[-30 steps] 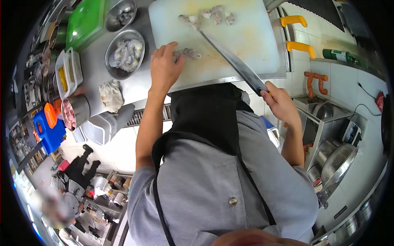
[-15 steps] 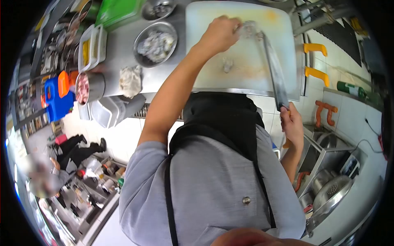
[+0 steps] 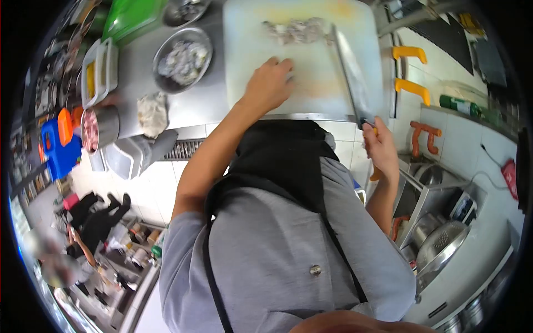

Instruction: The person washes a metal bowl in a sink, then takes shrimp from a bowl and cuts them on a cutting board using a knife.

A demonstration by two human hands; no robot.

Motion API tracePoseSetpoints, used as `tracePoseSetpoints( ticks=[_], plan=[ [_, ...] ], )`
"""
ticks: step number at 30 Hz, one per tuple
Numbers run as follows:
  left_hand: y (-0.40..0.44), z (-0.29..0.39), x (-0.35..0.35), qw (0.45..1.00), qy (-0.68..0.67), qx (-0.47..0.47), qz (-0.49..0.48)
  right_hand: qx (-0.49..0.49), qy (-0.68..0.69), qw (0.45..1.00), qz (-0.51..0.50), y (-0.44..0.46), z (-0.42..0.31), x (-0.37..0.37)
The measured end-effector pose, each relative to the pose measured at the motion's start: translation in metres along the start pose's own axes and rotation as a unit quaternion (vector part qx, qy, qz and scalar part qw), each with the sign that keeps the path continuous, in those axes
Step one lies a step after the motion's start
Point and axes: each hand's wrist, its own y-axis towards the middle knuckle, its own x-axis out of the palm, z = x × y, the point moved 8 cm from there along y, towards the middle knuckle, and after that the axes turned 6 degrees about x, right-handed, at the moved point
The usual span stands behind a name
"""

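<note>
My right hand (image 3: 381,145) is wrapped round the handle of a long-bladed knife (image 3: 353,75). The blade lies over the right part of the white cutting board (image 3: 244,33), its tip pointing to the far edge. Near the board's front left, my left hand (image 3: 270,84) has its fingers curled down round a small pale grey piece of what looks like raw seafood (image 3: 289,77), mostly hidden by the fingers. Chopped greyish pieces (image 3: 302,31) lie in a heap at the far side of the board, beside the knife tip.
Left of the board stand a metal bowl of pale pieces (image 3: 183,60), a smaller bowl (image 3: 186,11), a crumpled cloth (image 3: 152,114) and a pot of pink meat (image 3: 99,129). Yellow handles (image 3: 411,53) hang at the right. People (image 3: 91,233) stand at a far-left counter.
My left hand has come from the far heap toward the front of the board, onto the loose piece there. The knife stays at the right in my right hand. The view has shifted.
</note>
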Motion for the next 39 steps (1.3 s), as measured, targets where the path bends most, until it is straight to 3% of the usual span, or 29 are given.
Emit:
tracePoseSetpoints(
  ticks=[6, 9, 12, 16, 19, 20, 22, 25, 26, 27, 28, 30, 33, 37, 39],
  plan=[
    [-0.002, 0.014, -0.095, 0.953, -0.180, 0.111, 0.216, 0.010, 0.065, 0.997, 0.031, 0.002, -0.006, -0.013],
    [-0.033, -0.074, -0.156, 0.959, 0.124, -0.018, 0.256, 0.010, 0.058, 0.998, 0.032, 0.001, -0.002, -0.013],
    [-0.055, -0.163, -0.172, 0.921, 0.338, -0.153, 0.122, 0.017, 0.042, 0.999, 0.014, 0.000, -0.004, -0.002],
    [-0.059, -0.166, -0.158, 0.902, 0.381, -0.163, 0.123, -0.028, -0.074, 0.995, -0.055, 0.002, -0.012, 0.016],
    [-0.051, -0.159, -0.157, 0.885, 0.420, -0.150, 0.131, -0.170, -0.248, 0.951, -0.065, -0.002, -0.038, 0.028],
    [-0.048, -0.165, -0.158, 0.889, 0.409, -0.168, 0.116, -0.168, -0.249, 0.952, -0.066, 0.000, -0.038, 0.029],
    [-0.045, -0.166, -0.162, 0.893, 0.397, -0.185, 0.102, -0.172, -0.376, 0.905, 0.106, 0.003, -0.053, 0.011],
    [-0.049, -0.171, -0.174, 0.903, 0.349, -0.232, 0.092, -0.150, -0.360, 0.910, 0.143, 0.002, -0.061, 0.004],
    [-0.058, -0.187, -0.182, 0.947, 0.151, -0.254, 0.125, -0.135, -0.342, 0.918, 0.149, 0.002, -0.062, 0.002],
    [-0.063, -0.199, -0.181, 0.951, -0.054, -0.267, 0.150, -0.132, -0.342, 0.918, 0.149, 0.000, -0.062, 0.002],
    [-0.062, -0.194, -0.185, 0.951, -0.056, -0.266, 0.147, -0.132, -0.308, 0.935, 0.117, -0.001, -0.060, 0.005],
    [-0.060, -0.157, -0.190, 0.903, -0.352, -0.137, 0.205, -0.125, -0.279, 0.948, 0.087, -0.003, -0.056, 0.011],
    [-0.036, -0.057, -0.142, 0.909, -0.372, -0.056, 0.180, -0.175, -0.202, 0.963, -0.027, 0.008, -0.060, 0.045],
    [-0.031, -0.058, -0.046, 0.923, -0.374, -0.066, 0.063, -0.203, -0.248, 0.947, -0.002, 0.032, -0.083, 0.069],
    [-0.033, -0.063, -0.031, 0.992, -0.104, -0.030, 0.058, -0.144, -0.323, 0.931, 0.090, 0.037, -0.088, 0.062]
  ],
)
